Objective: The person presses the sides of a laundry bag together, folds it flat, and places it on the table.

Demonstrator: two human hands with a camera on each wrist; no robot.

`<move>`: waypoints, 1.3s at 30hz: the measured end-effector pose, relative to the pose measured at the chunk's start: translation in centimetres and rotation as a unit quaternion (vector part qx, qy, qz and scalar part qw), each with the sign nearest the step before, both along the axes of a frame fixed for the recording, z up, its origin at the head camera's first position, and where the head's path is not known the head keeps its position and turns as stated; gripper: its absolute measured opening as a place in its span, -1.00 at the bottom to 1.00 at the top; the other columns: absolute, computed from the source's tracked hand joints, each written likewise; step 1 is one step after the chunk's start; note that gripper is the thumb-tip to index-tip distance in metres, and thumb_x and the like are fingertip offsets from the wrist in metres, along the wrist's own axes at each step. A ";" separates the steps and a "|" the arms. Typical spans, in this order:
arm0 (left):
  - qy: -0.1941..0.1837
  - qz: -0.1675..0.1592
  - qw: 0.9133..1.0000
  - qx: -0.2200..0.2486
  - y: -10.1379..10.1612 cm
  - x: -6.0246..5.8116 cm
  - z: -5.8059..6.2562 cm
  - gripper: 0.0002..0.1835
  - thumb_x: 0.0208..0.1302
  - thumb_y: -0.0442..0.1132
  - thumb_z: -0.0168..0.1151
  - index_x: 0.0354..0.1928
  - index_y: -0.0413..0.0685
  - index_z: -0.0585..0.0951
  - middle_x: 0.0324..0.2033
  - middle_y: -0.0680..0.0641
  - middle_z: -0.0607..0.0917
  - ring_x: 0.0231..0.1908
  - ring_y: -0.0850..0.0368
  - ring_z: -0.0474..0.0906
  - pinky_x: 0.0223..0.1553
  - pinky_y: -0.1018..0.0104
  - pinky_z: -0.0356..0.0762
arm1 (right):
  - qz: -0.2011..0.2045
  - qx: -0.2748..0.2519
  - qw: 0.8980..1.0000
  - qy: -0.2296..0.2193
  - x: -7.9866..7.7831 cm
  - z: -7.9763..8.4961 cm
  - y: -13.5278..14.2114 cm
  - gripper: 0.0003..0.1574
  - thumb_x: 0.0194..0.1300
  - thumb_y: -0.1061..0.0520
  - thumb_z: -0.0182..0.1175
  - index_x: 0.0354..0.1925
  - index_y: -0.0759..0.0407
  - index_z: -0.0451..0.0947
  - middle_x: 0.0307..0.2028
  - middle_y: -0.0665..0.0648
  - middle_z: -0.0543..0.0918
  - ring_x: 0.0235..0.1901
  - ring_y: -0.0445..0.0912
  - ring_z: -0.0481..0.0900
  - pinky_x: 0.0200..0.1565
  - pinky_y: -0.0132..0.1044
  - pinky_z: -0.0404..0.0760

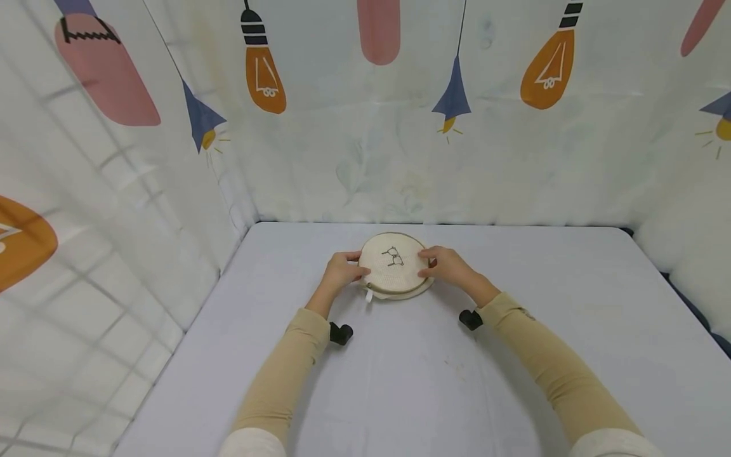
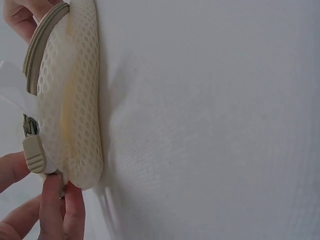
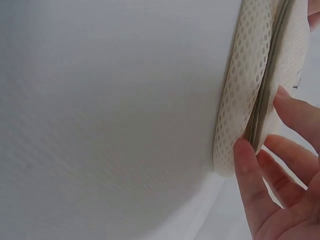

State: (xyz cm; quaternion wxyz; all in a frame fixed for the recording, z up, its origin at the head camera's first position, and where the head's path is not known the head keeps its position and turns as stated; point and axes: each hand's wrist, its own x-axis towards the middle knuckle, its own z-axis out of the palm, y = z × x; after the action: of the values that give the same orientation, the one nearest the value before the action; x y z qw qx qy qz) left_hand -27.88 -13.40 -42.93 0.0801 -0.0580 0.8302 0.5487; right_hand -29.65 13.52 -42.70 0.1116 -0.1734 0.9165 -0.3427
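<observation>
A round cream mesh laundry bag point(image 1: 391, 274) lies at the far middle of the table, a pair of glasses drawn on its top. My left hand point(image 1: 341, 271) pinches its left edge, and my right hand point(image 1: 448, 265) grips the right edge between thumb and fingers. In the left wrist view, the zipper pull point(image 2: 35, 155) sits near my left fingertips point(image 2: 52, 187), and something yellowish point(image 2: 67, 117) shows through the mesh side. Along the rim in the right wrist view runs the brown zipper point(image 3: 265, 82), with my right fingertips point(image 3: 245, 150) touching beside it.
The table point(image 1: 411, 381) has a white cover. Behind it hangs a white curtain point(image 1: 365, 165) printed with lamps and bulbs, which continues on the left side. Black wrist devices point(image 1: 341, 334) show beside both forearms.
</observation>
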 end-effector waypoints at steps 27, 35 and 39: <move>0.037 -0.089 0.981 -0.171 -0.8 0.3 0.3 -0.33 0.44 -0.13 0.30 0.46 -0.30 0.37 0.44 -0.35 0.35 0.37 -0.28 0.36 0.35 -0.10 0.35 | 0.059 0.103 0.992 0.031 0.5 1.2 -0.4 -0.23 0.51 0.04 0.23 0.46 0.44 0.27 0.45 0.43 0.30 0.37 0.25 0.36 0.35 0.07 0.37; 0.047 -0.226 0.941 -0.248 -1.9 0.6 0.9 -0.16 0.58 0.05 0.07 0.61 -0.28 -0.02 0.57 -0.31 0.06 0.55 -0.21 -0.05 0.52 -0.06 -0.05 | 0.113 0.166 0.979 0.030 0.5 1.4 -0.1 -0.08 0.58 -0.15 0.09 0.55 0.41 0.08 0.53 0.44 0.11 0.50 0.34 0.07 0.46 0.14 0.14; 0.061 -0.266 0.924 -0.266 -2.3 0.6 1.0 -0.11 0.60 0.10 0.02 0.61 -0.28 -0.13 0.60 -0.28 -0.08 0.58 -0.16 -0.17 0.54 -0.01 -0.15 | 0.126 0.158 0.979 0.016 0.6 1.2 0.2 0.03 0.56 -0.22 0.08 0.59 0.38 -0.06 0.57 0.40 -0.02 0.54 0.33 -0.08 0.48 0.17 0.05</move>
State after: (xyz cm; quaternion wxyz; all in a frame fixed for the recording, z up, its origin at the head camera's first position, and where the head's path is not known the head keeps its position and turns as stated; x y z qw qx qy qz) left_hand -27.26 -15.74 -41.95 0.1541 0.1795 0.9338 0.2684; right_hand -29.07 13.68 -41.47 0.1655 -0.2732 0.9314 -0.1744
